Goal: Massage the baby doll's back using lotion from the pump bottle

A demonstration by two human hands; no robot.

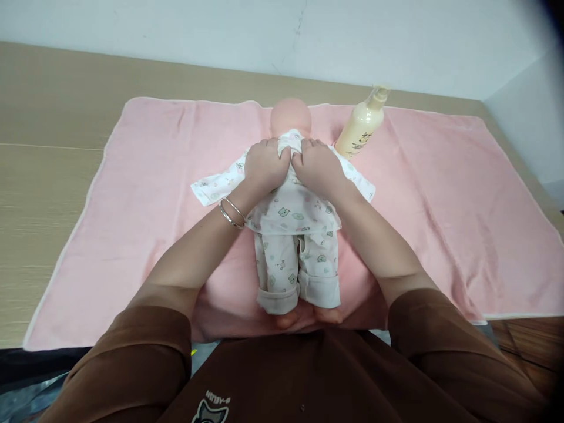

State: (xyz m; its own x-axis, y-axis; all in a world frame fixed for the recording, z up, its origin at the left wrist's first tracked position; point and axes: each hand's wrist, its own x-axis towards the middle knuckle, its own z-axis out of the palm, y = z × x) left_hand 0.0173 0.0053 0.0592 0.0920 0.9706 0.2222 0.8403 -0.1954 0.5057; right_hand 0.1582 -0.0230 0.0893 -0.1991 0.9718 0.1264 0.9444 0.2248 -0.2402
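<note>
A baby doll (291, 114) lies on a pink blanket (145, 176), its bald head toward the wall and its feet toward me. It wears a white printed top (291, 208) and matching trousers (277, 264) with turned-up cuffs. My left hand (267, 164) and my right hand (318, 165) rest side by side on the upper part of the top, just below the head. Both have curled fingers and thumbs close together, pinching the cloth near the neck. The sleeves spread out to either side. The doll's face does not show.
A pale yellow pump bottle (363, 126) leans at the upper right of the doll, on the blanket. The wooden table (48, 176) shows beyond the blanket at the left and back. A white wall (220, 35) stands behind it.
</note>
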